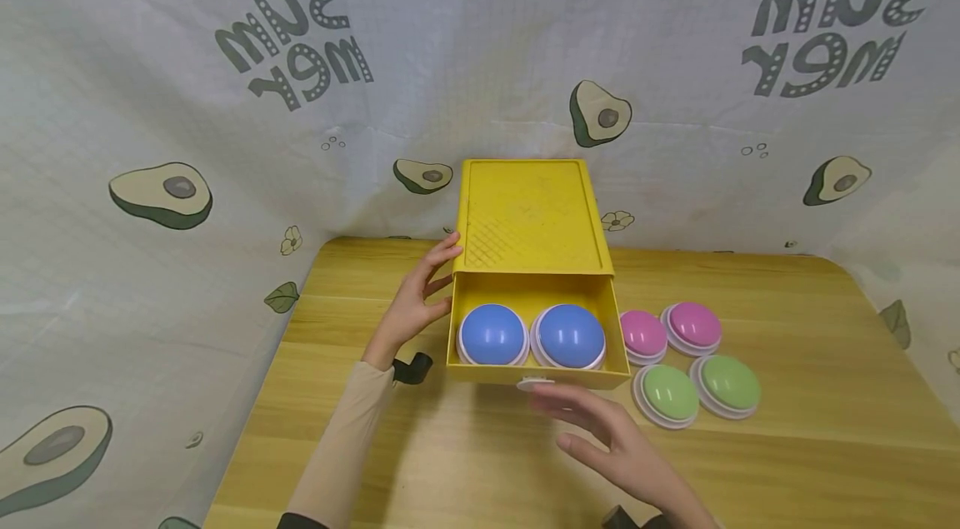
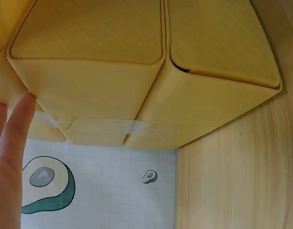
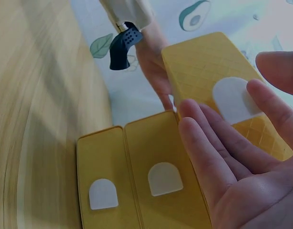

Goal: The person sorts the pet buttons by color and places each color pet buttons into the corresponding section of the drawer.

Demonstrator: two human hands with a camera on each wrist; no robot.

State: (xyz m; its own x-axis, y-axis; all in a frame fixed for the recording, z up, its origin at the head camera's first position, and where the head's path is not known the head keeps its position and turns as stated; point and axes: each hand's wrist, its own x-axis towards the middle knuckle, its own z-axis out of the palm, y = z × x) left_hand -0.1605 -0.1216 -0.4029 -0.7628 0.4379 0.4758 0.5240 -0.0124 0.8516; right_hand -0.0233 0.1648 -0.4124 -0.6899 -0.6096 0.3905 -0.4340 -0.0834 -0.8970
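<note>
A yellow drawer cabinet (image 1: 534,217) stands at the back of the table, its top drawer (image 1: 495,375) pulled out. Inside the drawer lie two shiny blue domes (image 1: 492,335) with white rims, side by side. My left hand (image 1: 411,304) rests against the cabinet's left side with its fingers spread. In front of the drawer is my right hand (image 1: 600,437), fingers nearly straight, a fingertip at the white handle (image 3: 234,99). Two lower drawers (image 3: 153,143) are closed, each with a white handle (image 3: 165,179). The left wrist view shows the cabinet's side (image 2: 89,90) close to my left fingers.
Right of the cabinet, two pink domes (image 1: 694,324) and two green domes (image 1: 731,383), all white-rimmed, lie on the wooden table (image 1: 817,396). A white cloth (image 1: 480,54) printed with avocados hangs behind and at the sides.
</note>
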